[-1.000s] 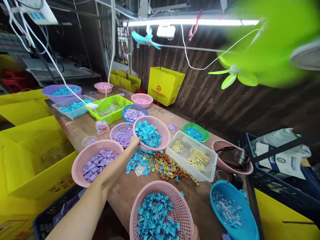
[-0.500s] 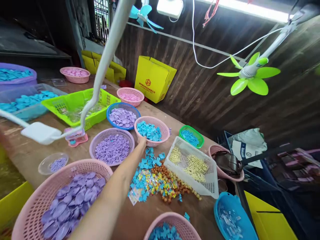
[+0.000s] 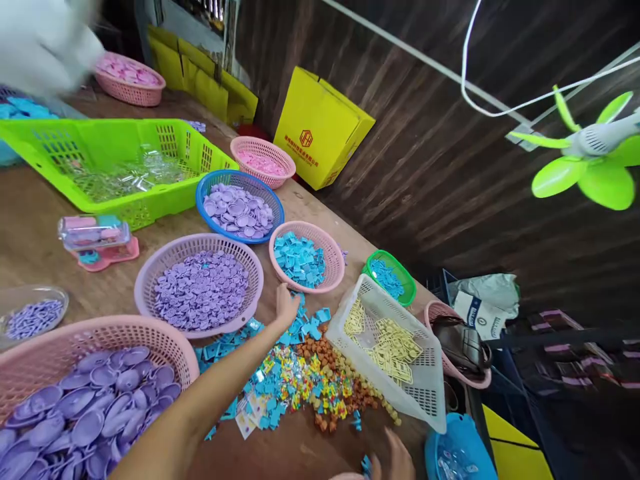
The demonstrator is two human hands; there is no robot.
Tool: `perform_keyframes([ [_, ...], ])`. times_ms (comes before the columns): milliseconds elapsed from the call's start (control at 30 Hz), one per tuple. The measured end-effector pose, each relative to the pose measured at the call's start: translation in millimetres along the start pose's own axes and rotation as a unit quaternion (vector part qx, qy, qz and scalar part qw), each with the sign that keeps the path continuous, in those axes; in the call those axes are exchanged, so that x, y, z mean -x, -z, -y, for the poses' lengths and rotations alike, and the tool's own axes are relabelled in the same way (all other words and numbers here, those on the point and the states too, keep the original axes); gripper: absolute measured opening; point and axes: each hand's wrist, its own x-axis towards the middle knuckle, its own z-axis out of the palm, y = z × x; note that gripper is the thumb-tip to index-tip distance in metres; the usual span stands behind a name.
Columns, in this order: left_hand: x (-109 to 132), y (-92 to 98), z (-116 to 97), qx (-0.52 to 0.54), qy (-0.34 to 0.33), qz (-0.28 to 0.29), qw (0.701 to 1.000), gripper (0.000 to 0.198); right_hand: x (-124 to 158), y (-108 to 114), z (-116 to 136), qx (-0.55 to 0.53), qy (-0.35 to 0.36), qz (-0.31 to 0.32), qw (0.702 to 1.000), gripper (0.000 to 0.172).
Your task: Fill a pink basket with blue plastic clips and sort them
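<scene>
My left hand (image 3: 286, 305) lies on the wooden table just in front of a small pink basket (image 3: 334, 267) filled with blue plastic pieces, no longer touching its rim. Its fingers rest loosely on a heap of loose blue pieces (image 3: 305, 327) that runs into a mix of coloured and brown bits (image 3: 325, 377). My left forearm crosses from the bottom left. Only the fingers of my right hand (image 3: 397, 457) show at the bottom edge, beside a few stray blue pieces (image 3: 367, 465).
A lilac basket of small purple discs (image 3: 150, 280), a blue basket (image 3: 205, 193) and a big pink basket (image 3: 100, 330) of purple shells lie left. A tilted white tray (image 3: 425, 393) of yellow parts sits right. A green fan (image 3: 585, 160) hangs at right.
The view has dropped and moved closer to the table. My left hand has let go of the pink basket's rim and slid back onto the loose blue pieces. My right hand's fingers have come into view.
</scene>
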Motion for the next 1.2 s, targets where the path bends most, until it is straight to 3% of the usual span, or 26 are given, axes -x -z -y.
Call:
perform_keyframes([
  [33, 7, 0.4, 2, -0.08, -0.059, 0.041, 0.994, 0.033, -16, -17, 18, -0.003, 0.019, 0.009, 1.0, 0.045],
  [100, 17, 0.2, 3, -0.23, -0.15, 0.135, 0.952, 0.034, -54, -53, 63, -0.009, 0.103, 0.034, 0.994, 0.048],
  [167, 19, -2.6, 1, -0.312, -0.178, 0.187, 0.914, 0.033, -101, -83, 109, -0.018, 0.166, 0.031, 0.986, 0.05],
  [200, 18, -5.0, 0, -0.337, -0.184, 0.194, 0.903, 0.034, -125, -95, 129, -0.018, 0.173, 0.026, 0.985, 0.051],
  [267, 13, -10.7, -1, -0.369, -0.191, 0.197, 0.888, 0.039, -172, -110, 158, -0.007, 0.117, 0.008, 0.993, 0.053],
  [367, 4, -16.8, 1, -0.402, -0.207, 0.224, 0.863, 0.05, -222, -121, 168, 0.031, -0.008, 0.001, 0.999, 0.055],
  [433, -1, -17.1, 4, -0.422, -0.218, 0.242, 0.846, 0.05, -238, -126, 161, 0.06, -0.058, 0.033, 0.996, 0.054],
  [567, -7, -11.5, 6, -0.434, -0.215, 0.26, 0.836, 0.047, -238, -134, 152, 0.101, -0.026, 0.077, 0.992, 0.04],
  [667, -9, -3.6, 7, -0.374, -0.209, 0.268, 0.863, 0.041, -225, -135, 157, 0.078, -0.002, 0.038, 0.996, 0.033],
  [767, -6, 9.7, 9, -0.257, -0.201, 0.258, 0.91, 0.031, -207, -131, 161, -0.027, -0.013, -0.01, 0.999, 0.026],
  [867, 4, 26.1, 1, -0.14, -0.12, 0.271, 0.945, 0.027, -193, -118, 170, -0.152, -0.007, -0.044, 0.987, 0.02],
  [933, 6, 34.7, -19, -0.075, -0.074, 0.286, 0.952, 0.028, -197, -100, 183, -0.2, 0.008, -0.063, 0.978, 0.02],
  [1033, -8, 42.0, -66, -0.037, -0.139, 0.269, 0.952, 0.031, -233, -69, 211, -0.257, 0.035, -0.086, 0.962, 0.029],
  [1100, -22, 46.0, -96, -0.06, -0.214, 0.211, 0.952, 0.047, -263, -54, 224, -0.297, 0.052, -0.099, 0.948, 0.043],
  [1200, -30, 54.4, -112, -0.136, -0.268, 0.103, 0.948, 0.067, -280, -53, 220, -0.284, 0.032, -0.072, 0.955, 0.054],
])
